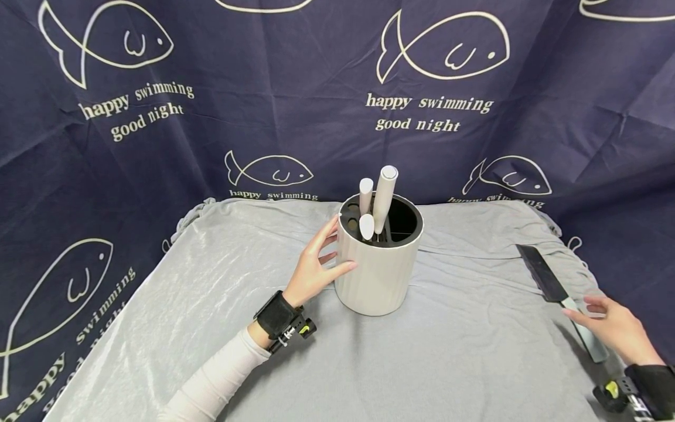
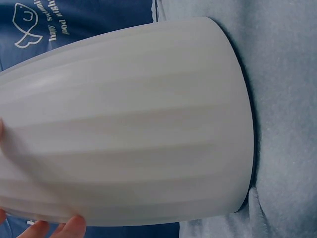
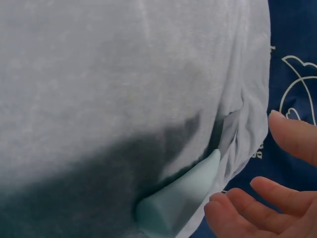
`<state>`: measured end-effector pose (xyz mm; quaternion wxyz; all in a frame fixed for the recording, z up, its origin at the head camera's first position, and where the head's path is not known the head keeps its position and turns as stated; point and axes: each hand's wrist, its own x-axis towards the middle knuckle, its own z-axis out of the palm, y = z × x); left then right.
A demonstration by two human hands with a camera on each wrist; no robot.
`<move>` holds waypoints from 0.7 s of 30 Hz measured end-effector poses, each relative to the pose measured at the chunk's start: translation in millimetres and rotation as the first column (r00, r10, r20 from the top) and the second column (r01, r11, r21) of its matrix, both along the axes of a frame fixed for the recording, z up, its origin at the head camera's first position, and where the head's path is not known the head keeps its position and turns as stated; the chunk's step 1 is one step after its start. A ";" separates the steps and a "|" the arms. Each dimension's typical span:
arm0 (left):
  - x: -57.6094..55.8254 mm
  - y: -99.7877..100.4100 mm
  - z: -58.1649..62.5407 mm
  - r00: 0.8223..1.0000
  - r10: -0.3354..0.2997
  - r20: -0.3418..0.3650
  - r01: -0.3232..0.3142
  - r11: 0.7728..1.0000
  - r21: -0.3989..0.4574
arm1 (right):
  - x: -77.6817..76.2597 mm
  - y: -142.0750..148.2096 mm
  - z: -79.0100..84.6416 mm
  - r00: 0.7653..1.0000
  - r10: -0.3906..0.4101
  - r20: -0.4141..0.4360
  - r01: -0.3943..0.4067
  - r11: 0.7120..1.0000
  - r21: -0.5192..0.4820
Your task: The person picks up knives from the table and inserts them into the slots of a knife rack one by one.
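A white ribbed knife holder [image 1: 375, 278] with a black slotted top stands upright on the cloth-covered table. Three white handles [image 1: 385, 196] stick up out of it; what they belong to is hidden inside. My left hand [image 1: 311, 266] rests against the holder's left side, thumb laid across the front and fingertips [image 2: 74, 227] along the far side. Over at the right, a knife [image 1: 545, 276] with a broad black blade and pale green handle [image 3: 183, 191] lies on the cloth. My right hand [image 1: 619, 328] hovers beside that handle, fingers spread loosely around nothing.
Light grey cloth [image 1: 448, 351] covers the table, with wrinkles around the knife and along the right edge. A dark blue curtain [image 1: 316, 88] printed with fish hangs behind and at both sides. The knife lies near the table's right edge.
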<state>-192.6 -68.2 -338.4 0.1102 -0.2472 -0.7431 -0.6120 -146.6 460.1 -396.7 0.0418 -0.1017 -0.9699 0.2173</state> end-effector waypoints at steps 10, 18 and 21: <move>-0.5 0.1 0.3 1.000 -0.003 -0.013 0.003 1.000 0.012 | -0.9 3.9 -7.4 1.000 0.009 0.024 -0.010 0.999 0.046; -1.0 -0.1 -0.1 1.000 -0.003 -0.007 0.003 1.000 -0.003 | -1.6 4.9 -10.0 0.991 -0.029 0.127 0.021 0.998 0.066; -0.9 -0.1 -0.7 1.000 -0.002 -0.003 0.002 1.000 -0.001 | -0.9 4.9 -11.5 0.990 -0.022 0.141 0.012 0.997 0.071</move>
